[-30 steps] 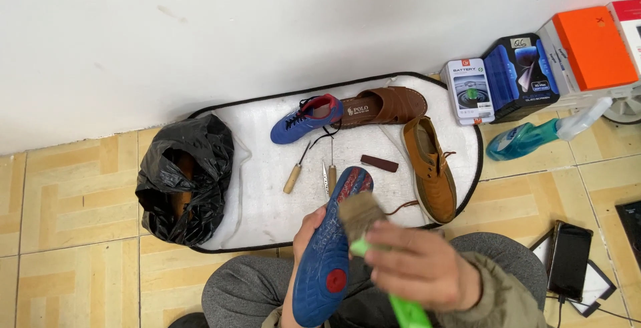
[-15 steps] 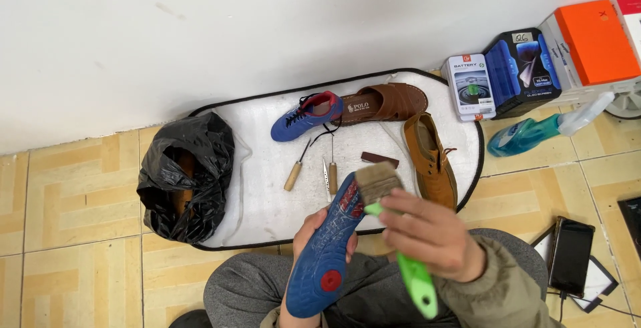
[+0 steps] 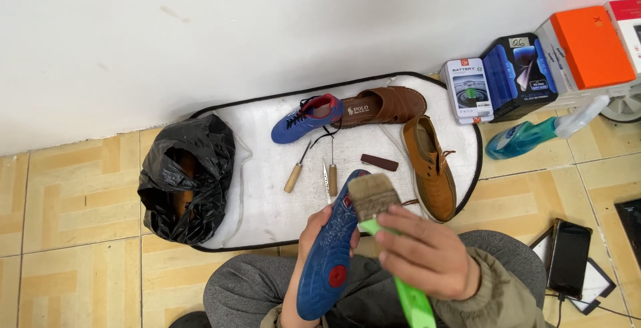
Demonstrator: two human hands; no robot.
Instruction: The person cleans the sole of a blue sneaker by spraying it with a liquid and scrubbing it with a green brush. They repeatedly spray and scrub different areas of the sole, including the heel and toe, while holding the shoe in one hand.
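My left hand (image 3: 314, 231) grips a blue sports shoe (image 3: 330, 251) from the side, its blue sole with a red spot turned up towards me. My right hand (image 3: 427, 251) holds a flat paintbrush (image 3: 374, 198) by its bright green handle, and the pale bristles rest at the toe end of the sole. Both hands are above my lap, and I sit on the floor in grey trousers. The matching blue shoe (image 3: 306, 120) lies on the white mat (image 3: 267, 188) ahead.
On the mat lie a brown sandal (image 3: 387, 106), a tan lace-up shoe (image 3: 431, 168), two wooden-handled awls (image 3: 294, 174), and a small dark brown block (image 3: 379, 162). A black plastic bag (image 3: 185, 178) sits at left. Boxes (image 3: 514, 74), a teal spray bottle (image 3: 527, 138) and a phone (image 3: 569, 248) are at right.
The brush has moved up the sole from its middle towards the toe end. My left hand keeps the shoe in about the same place.
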